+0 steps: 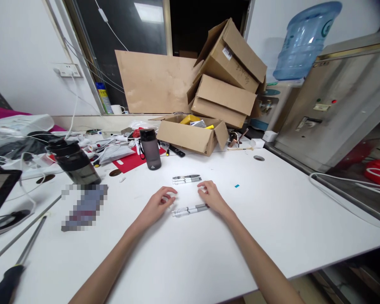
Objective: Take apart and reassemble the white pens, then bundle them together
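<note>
Two groups of slim pens lie on the white table. The farther pens [186,180] rest side by side just beyond my hands, one with a darker barrel. The nearer pens [188,210], white and clear with grey grips, lie between my wrists. My left hand [158,203] hovers by the left end of the nearer pens, its fingers curved and apart with nothing between them. Opposite it, my right hand [213,196] is loosely bent and holds nothing that I can see. It partly covers the right end of the nearer pens.
A grey bottle [150,150] and an open cardboard box [185,137] stand behind the pens. On the left are a dark bottle [74,162], a pixelated item [85,207], and a screwdriver [9,276]. A small blue scrap [237,185] lies to the right.
</note>
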The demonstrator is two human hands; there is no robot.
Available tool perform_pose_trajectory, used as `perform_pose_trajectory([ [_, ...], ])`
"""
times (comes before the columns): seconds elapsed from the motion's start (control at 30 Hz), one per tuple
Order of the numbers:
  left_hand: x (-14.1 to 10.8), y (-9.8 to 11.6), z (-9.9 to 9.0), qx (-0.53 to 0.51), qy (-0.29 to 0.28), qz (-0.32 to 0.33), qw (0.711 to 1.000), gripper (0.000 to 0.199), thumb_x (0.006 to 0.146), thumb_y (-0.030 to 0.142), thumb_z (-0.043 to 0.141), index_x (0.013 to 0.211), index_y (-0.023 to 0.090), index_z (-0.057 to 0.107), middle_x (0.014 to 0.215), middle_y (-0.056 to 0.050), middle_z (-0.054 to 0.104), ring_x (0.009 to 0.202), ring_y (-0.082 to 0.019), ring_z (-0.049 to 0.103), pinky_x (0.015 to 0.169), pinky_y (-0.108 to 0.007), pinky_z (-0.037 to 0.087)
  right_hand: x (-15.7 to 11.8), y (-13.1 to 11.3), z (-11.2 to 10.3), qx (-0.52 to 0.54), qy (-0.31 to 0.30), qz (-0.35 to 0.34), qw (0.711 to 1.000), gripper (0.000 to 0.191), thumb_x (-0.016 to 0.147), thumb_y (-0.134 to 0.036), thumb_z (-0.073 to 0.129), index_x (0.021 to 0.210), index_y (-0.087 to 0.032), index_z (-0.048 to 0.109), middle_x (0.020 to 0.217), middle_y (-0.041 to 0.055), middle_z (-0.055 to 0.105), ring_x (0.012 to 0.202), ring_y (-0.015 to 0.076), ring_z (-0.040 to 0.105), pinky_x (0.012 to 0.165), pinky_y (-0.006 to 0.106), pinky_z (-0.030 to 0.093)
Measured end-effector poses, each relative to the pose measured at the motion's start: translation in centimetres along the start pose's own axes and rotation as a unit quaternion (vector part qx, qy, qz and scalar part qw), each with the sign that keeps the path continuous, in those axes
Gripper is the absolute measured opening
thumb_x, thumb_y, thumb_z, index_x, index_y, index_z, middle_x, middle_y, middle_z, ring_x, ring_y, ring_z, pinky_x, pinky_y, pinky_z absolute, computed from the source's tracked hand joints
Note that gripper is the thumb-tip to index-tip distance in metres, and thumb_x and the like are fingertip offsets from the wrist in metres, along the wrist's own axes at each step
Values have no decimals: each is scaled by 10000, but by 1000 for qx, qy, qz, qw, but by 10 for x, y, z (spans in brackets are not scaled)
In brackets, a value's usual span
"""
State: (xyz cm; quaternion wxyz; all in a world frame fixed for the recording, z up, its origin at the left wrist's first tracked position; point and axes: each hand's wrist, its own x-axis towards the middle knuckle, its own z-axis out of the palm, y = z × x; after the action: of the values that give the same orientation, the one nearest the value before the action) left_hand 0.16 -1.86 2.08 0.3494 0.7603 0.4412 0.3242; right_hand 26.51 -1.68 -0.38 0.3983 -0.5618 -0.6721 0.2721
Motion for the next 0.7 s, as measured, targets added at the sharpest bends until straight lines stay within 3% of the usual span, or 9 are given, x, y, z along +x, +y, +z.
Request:
perform_pose_trajectory([
  [0.1,4,-12,10,-93,23,-82,992,448,933,488,548,1288,216,538,1108,-82,676,922,-220,683,847,-376,541,4,4,8,-18,29,23,999,311,899,-262,481,1187,-223,593,1240,87,550,1174,248,488,1065,401,394],
  [0.23,9,-19,16,-200,46,-103,973,501,916,510,578,1316,221,496,1476,-147,477,990,-227,707,868,-404,583,6,5,9,-18,27,34,999,375,899,-272,477,1258,-213,568,1311,97,551,1284,272,411,1114,420,344],
  [0.3,11,-19,15,-250,56,-123,959,497,930,511,570,1330,233,474,1551,-158,387,973,-218,722,886,-417,598,8,4,9,-7,23,50,998,416,900,-284,485,1302,-205,552,1307,109,552,1307,277,399,1109,421,352],
  [0.47,15,-15,9,-318,48,-158,934,566,960,513,557,1413,206,414,1441,-189,522,996,-232,735,954,-439,588,13,7,12,10,25,80,996,471,889,-296,496,1348,-199,538,1285,123,541,1270,272,445,1078,408,389],
  [0.7,14,-11,8,-345,45,-158,924,513,955,444,596,1381,203,442,1518,-176,460,999,-234,732,941,-434,603,16,14,12,23,33,73,997,459,876,-305,491,1315,-201,576,1301,100,561,1266,262,453,1085,399,373],
])
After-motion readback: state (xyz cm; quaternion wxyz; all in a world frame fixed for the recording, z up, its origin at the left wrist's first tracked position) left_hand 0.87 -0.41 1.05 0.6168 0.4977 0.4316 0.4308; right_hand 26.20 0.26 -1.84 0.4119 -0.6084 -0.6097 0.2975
